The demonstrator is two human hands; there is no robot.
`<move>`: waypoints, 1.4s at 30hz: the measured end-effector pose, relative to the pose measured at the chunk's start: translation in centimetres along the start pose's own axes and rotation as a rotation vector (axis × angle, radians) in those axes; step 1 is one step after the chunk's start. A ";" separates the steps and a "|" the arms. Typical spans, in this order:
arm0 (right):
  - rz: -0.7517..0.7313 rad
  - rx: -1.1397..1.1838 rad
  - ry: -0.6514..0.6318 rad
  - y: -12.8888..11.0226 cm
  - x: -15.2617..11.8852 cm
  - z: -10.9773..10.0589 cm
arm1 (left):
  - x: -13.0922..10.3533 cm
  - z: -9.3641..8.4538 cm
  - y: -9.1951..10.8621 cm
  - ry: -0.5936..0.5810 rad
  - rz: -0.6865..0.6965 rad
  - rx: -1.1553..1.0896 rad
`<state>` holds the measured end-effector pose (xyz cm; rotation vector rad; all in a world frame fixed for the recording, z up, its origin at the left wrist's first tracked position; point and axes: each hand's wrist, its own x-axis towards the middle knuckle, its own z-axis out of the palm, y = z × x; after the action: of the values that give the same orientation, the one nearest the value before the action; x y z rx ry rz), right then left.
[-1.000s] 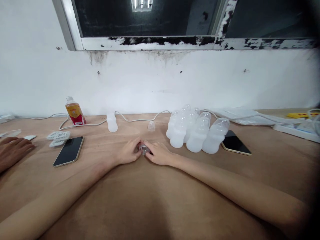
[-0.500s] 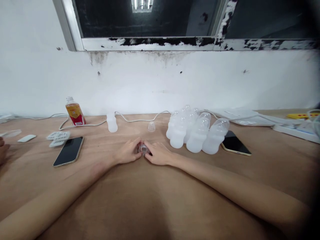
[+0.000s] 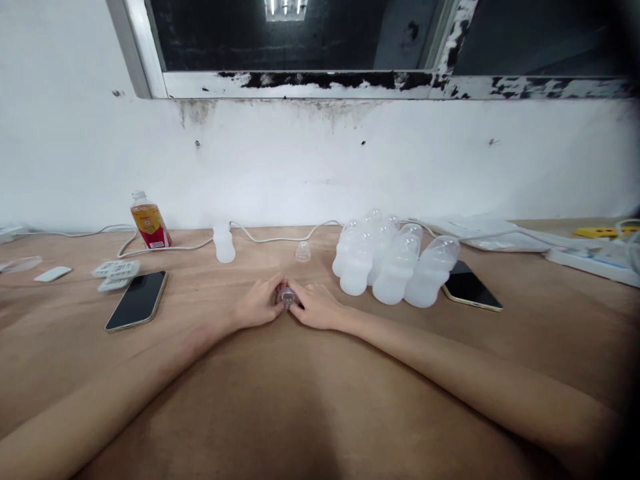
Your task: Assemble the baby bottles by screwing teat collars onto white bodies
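Note:
My left hand [image 3: 259,302] and my right hand [image 3: 316,305] meet over the middle of the table, both closed. Between their fingertips is a clear baby bottle nipple [image 3: 287,298], its narrow tip pointing toward me; the fingers cover its sides. Just beyond my hands, a clear dome cap [image 3: 303,251] stands on the table. A white, frosted baby bottle [image 3: 224,244] without a cap stands upright farther back on the left. To the right of my hands, several frosted baby bottles [image 3: 393,277] with clear dome caps stand grouped together.
A phone [image 3: 137,301] lies at left beside small white packs [image 3: 116,275]. Behind them stands a drink bottle [image 3: 151,221]. Another phone [image 3: 471,285] lies right of the bottle group. A white cable [image 3: 280,240] runs along the wall, and a power strip [image 3: 593,265] sits far right.
The nipple has turned between my fingers, so its tip now shows toward me. Both hands keep almost the same place. Another person's hand at the left edge has left the view.

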<state>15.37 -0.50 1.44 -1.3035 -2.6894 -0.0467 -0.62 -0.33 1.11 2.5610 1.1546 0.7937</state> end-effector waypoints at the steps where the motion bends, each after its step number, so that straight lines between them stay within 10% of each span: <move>1: -0.004 0.002 -0.002 0.0 0.0 0.0 | 0.0 0.0 0.0 -0.001 -0.002 -0.001; 42: -0.031 0.182 0.154 0.7 0.1 0.7 | -0.4 0.5 -0.7 0.088 -0.062 0.113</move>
<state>15.77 0.11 0.69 -1.1550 -2.5185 0.0883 -1.02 -0.18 0.24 2.5896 1.3346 0.8573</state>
